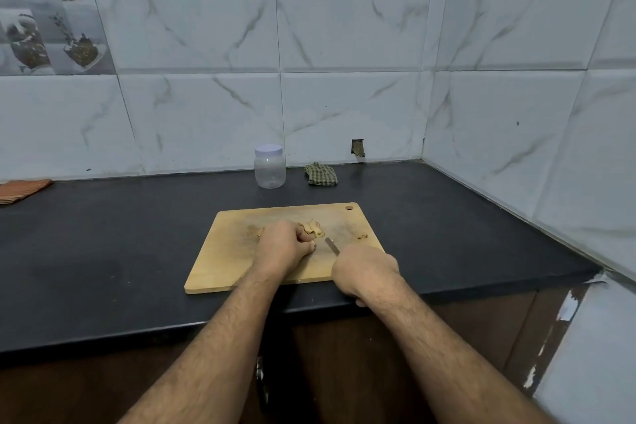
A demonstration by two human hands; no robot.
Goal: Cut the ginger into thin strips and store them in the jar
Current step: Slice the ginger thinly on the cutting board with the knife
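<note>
A wooden cutting board [227, 262] lies on the black counter. Pale ginger pieces [314, 228] sit near its middle, and my left hand [284, 246] holds them down with curled fingers. My right hand [366, 272] grips a knife; only its short blade [332, 246] shows, pointing up-left toward the ginger, a little apart from it. A small ginger scrap [361, 236] lies at the board's right. A few bits [256, 230] lie left of my left hand. The clear plastic jar [270, 167], with its white lid on, stands behind the board by the wall.
A green checked cloth [320, 174] lies right of the jar. An orange striped cloth [20, 190] sits at the far left. Tiled walls close the back and right side. The counter's front edge [137, 337] runs just under my forearms.
</note>
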